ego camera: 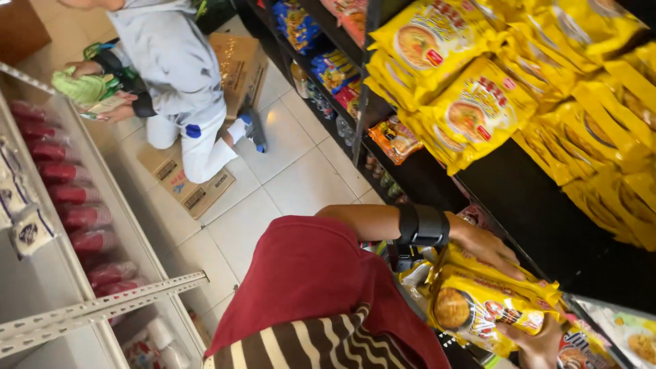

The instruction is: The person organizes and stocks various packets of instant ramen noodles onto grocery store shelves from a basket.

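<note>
My left hand (486,247), with a black band on the wrist, rests on top of a stack of yellow noodle packets (488,304) at the lower right. From underneath, my right hand (540,345) grips the same stack at the frame's bottom edge. The stack sits low in front of a dark shelf (547,219). Above it, many more yellow noodle packets (478,102) fill the upper shelf. My red sleeve and striped clothing cover the bottom centre.
Another person in grey and white (178,75) kneels on flattened cardboard (188,188) on the white tiled floor, holding green goods. A white metal rack (89,311) with red packets stands on the left. More snack bags and jars line the right shelves.
</note>
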